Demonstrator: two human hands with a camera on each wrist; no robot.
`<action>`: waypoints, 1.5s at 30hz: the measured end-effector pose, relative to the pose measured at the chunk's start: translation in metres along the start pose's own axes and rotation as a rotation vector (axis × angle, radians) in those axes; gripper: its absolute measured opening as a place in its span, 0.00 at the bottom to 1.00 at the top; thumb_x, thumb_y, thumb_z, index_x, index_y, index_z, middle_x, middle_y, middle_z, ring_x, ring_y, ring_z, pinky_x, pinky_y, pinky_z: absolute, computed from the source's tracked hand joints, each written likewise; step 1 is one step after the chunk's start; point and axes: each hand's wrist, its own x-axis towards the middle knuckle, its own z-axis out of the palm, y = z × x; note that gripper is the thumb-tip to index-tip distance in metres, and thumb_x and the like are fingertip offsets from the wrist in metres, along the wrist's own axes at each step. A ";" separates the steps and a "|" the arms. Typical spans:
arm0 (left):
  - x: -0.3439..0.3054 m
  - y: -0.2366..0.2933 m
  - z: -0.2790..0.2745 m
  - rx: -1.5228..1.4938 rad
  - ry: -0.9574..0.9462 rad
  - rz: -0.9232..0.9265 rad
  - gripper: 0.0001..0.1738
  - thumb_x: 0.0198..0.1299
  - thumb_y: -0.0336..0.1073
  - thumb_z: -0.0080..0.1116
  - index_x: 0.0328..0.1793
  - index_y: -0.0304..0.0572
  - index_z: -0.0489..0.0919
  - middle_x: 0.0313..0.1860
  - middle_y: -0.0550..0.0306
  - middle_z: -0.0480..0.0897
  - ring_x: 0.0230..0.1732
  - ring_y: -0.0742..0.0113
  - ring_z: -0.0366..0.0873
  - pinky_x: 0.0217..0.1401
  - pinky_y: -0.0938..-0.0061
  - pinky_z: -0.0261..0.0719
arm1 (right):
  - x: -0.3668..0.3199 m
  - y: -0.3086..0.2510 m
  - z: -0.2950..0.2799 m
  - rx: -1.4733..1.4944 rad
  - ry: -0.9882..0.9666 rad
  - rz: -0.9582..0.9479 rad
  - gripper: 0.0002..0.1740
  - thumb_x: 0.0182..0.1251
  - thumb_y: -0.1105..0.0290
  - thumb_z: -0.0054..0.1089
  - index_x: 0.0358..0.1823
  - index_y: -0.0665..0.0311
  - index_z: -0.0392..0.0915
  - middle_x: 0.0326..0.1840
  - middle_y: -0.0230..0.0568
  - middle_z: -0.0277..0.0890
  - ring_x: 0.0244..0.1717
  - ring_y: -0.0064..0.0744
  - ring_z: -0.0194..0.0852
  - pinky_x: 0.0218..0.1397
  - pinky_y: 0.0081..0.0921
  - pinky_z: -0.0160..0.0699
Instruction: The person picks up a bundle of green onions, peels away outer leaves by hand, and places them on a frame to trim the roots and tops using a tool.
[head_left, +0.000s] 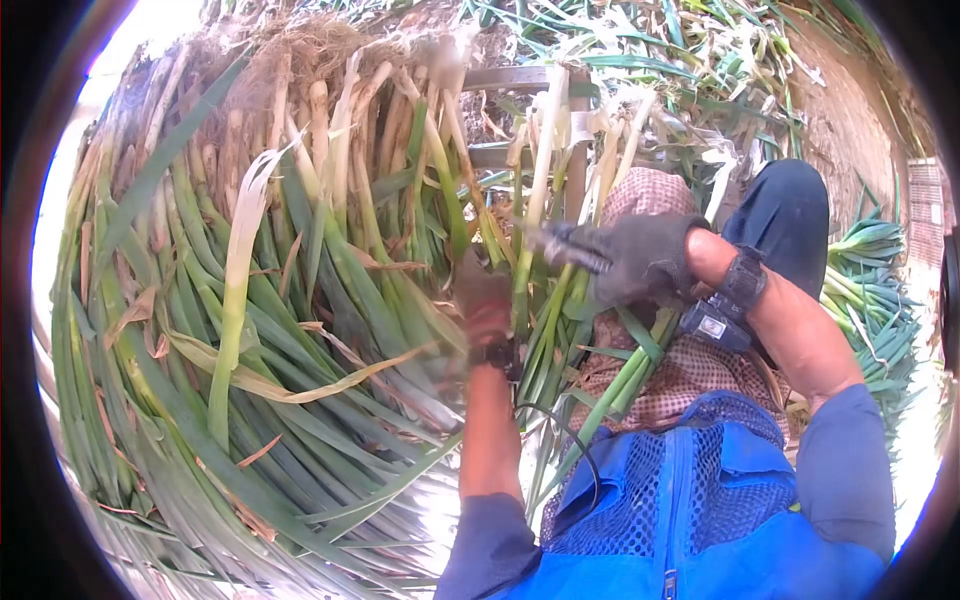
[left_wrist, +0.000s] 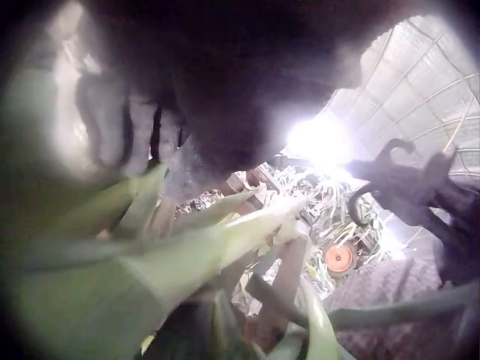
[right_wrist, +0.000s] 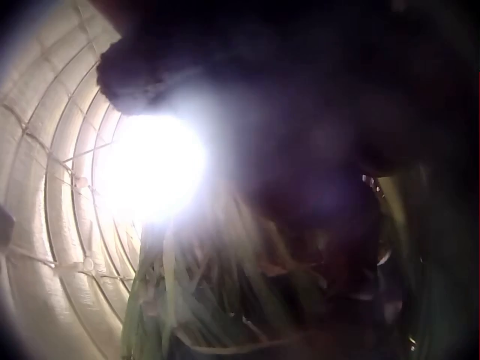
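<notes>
My gloved left hand [head_left: 483,292] grips a leek among the upright stalks, beside the big heap. Close up in the left wrist view, curled gloved fingers [left_wrist: 112,127] hold it, with broad green leaves [left_wrist: 172,262] in front. In my gloved right hand [head_left: 650,262] is a pair of dark cordless pruning shears [head_left: 570,245], jaws pointing left toward the stalks; its battery pack [head_left: 715,325] shows below the wrist. The hooked jaws of the shears stand apart in the left wrist view. Dark glove fills much of the right wrist view, hiding the shears' grip.
A large heap of leeks [head_left: 250,320], roots at the far end, spreads across the left. Cut scraps [head_left: 660,60] litter the ground ahead. Another pile of leeks [head_left: 870,290] lies at the right. Cut leaves rest on the checked cloth [head_left: 650,195] over my lap.
</notes>
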 end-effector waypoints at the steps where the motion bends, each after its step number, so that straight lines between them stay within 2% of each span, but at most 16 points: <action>1: -0.009 0.005 -0.005 0.027 0.025 -0.027 0.24 0.60 0.40 0.69 0.61 0.38 0.82 0.51 0.36 0.87 0.55 0.39 0.86 0.60 0.55 0.82 | 0.002 -0.003 0.002 -0.036 -0.022 -0.070 0.52 0.54 0.53 0.62 0.84 0.54 0.60 0.41 0.58 0.88 0.42 0.59 0.89 0.53 0.46 0.86; 2: -0.019 0.010 -0.011 0.060 -0.086 -0.173 0.24 0.61 0.39 0.69 0.61 0.37 0.83 0.50 0.37 0.88 0.54 0.38 0.86 0.59 0.55 0.82 | 0.006 -0.010 0.002 -0.112 -0.090 -0.024 0.51 0.54 0.53 0.62 0.83 0.55 0.62 0.44 0.58 0.88 0.44 0.57 0.89 0.52 0.45 0.86; 5: -0.023 -0.019 0.004 -0.005 0.014 -0.163 0.24 0.58 0.39 0.73 0.60 0.37 0.85 0.50 0.43 0.90 0.52 0.47 0.89 0.57 0.60 0.83 | 0.031 -0.016 -0.007 -0.149 -0.101 0.122 0.50 0.53 0.55 0.63 0.83 0.56 0.62 0.47 0.59 0.87 0.46 0.56 0.89 0.52 0.44 0.86; 9: -0.026 -0.004 -0.005 0.002 0.020 -0.161 0.23 0.61 0.41 0.69 0.60 0.40 0.85 0.50 0.42 0.90 0.52 0.45 0.89 0.57 0.59 0.83 | 0.033 -0.014 -0.001 -0.111 -0.128 -0.048 0.51 0.54 0.59 0.62 0.84 0.58 0.59 0.48 0.61 0.87 0.46 0.56 0.89 0.51 0.44 0.86; 10: -0.020 -0.012 0.001 0.028 0.038 -0.134 0.22 0.62 0.42 0.68 0.60 0.41 0.86 0.50 0.42 0.90 0.52 0.44 0.89 0.56 0.59 0.83 | 0.041 -0.019 -0.003 -0.123 -0.134 0.054 0.52 0.54 0.59 0.63 0.84 0.59 0.57 0.50 0.62 0.86 0.47 0.56 0.89 0.51 0.45 0.86; 14: -0.008 0.016 -0.004 -0.006 -0.009 -0.132 0.21 0.64 0.45 0.66 0.60 0.44 0.86 0.49 0.42 0.90 0.51 0.41 0.88 0.54 0.56 0.83 | 0.089 -0.007 -0.013 -0.147 0.076 0.040 0.55 0.58 0.59 0.58 0.88 0.62 0.46 0.51 0.66 0.85 0.46 0.62 0.88 0.54 0.47 0.85; 16: 0.003 0.003 0.016 0.087 0.056 -0.079 0.21 0.63 0.45 0.68 0.60 0.45 0.86 0.48 0.43 0.90 0.50 0.40 0.88 0.53 0.54 0.84 | 0.110 -0.003 -0.018 -0.127 0.207 0.035 0.49 0.59 0.60 0.57 0.86 0.55 0.54 0.51 0.64 0.85 0.47 0.62 0.87 0.55 0.49 0.84; 20: 0.013 0.022 0.016 0.246 -0.014 -0.214 0.23 0.61 0.45 0.71 0.60 0.46 0.85 0.47 0.43 0.90 0.50 0.39 0.88 0.53 0.54 0.84 | 0.124 -0.008 -0.041 -0.153 0.379 0.098 0.39 0.57 0.62 0.60 0.73 0.63 0.71 0.44 0.59 0.88 0.44 0.59 0.89 0.49 0.48 0.87; 23: 0.018 0.030 0.007 0.264 -0.118 -0.216 0.26 0.60 0.43 0.69 0.63 0.41 0.82 0.52 0.40 0.89 0.51 0.42 0.88 0.57 0.53 0.84 | 0.102 -0.012 -0.041 -0.120 0.272 0.130 0.47 0.61 0.56 0.59 0.84 0.53 0.57 0.42 0.61 0.87 0.42 0.61 0.88 0.48 0.50 0.86; 25: 0.012 0.031 0.001 0.110 -0.106 -0.143 0.27 0.59 0.43 0.69 0.63 0.41 0.82 0.50 0.40 0.89 0.49 0.41 0.88 0.56 0.54 0.85 | 0.069 -0.015 -0.030 -0.136 0.166 0.099 0.53 0.63 0.50 0.60 0.88 0.52 0.47 0.39 0.60 0.86 0.39 0.57 0.88 0.49 0.48 0.86; 27: 0.003 0.026 -0.002 0.004 -0.112 -0.111 0.27 0.59 0.43 0.70 0.63 0.42 0.82 0.48 0.41 0.89 0.49 0.40 0.88 0.55 0.54 0.85 | 0.041 -0.005 -0.013 -0.053 0.076 -0.065 0.53 0.63 0.51 0.59 0.89 0.48 0.47 0.37 0.59 0.86 0.37 0.58 0.88 0.51 0.47 0.85; 29: -0.010 0.014 0.001 -0.054 -0.134 -0.125 0.27 0.58 0.43 0.70 0.63 0.43 0.82 0.46 0.41 0.90 0.48 0.40 0.88 0.54 0.54 0.84 | 0.021 -0.012 -0.011 -0.189 -0.021 -0.028 0.53 0.63 0.52 0.59 0.89 0.49 0.47 0.35 0.60 0.85 0.38 0.60 0.87 0.50 0.47 0.85; 33: -0.039 0.016 -0.005 -0.082 -0.229 -0.158 0.27 0.60 0.45 0.68 0.63 0.39 0.82 0.47 0.38 0.89 0.50 0.38 0.88 0.54 0.53 0.83 | 0.055 -0.010 -0.018 -0.134 0.175 0.110 0.50 0.60 0.53 0.60 0.86 0.49 0.54 0.35 0.61 0.85 0.37 0.61 0.87 0.49 0.50 0.86; 34: -0.038 0.011 -0.001 0.096 -0.304 -0.216 0.30 0.63 0.48 0.66 0.66 0.37 0.81 0.50 0.36 0.89 0.53 0.37 0.87 0.58 0.53 0.83 | 0.063 -0.014 -0.026 -0.187 0.189 0.133 0.48 0.60 0.56 0.60 0.84 0.52 0.58 0.38 0.61 0.86 0.38 0.62 0.88 0.50 0.51 0.86; 37: -0.047 -0.010 0.010 0.080 -0.252 -0.038 0.32 0.65 0.50 0.64 0.70 0.36 0.79 0.57 0.35 0.87 0.59 0.38 0.85 0.64 0.54 0.80 | 0.075 -0.015 -0.026 -0.191 0.256 0.147 0.41 0.57 0.63 0.56 0.76 0.62 0.69 0.44 0.62 0.87 0.44 0.59 0.89 0.50 0.50 0.87; 45: -0.047 -0.006 0.009 0.136 -0.279 -0.062 0.31 0.68 0.50 0.63 0.69 0.36 0.80 0.63 0.36 0.84 0.64 0.41 0.82 0.68 0.56 0.78 | 0.072 0.024 -0.003 -0.083 0.402 0.142 0.36 0.59 0.57 0.57 0.67 0.70 0.74 0.45 0.64 0.86 0.46 0.63 0.87 0.52 0.49 0.86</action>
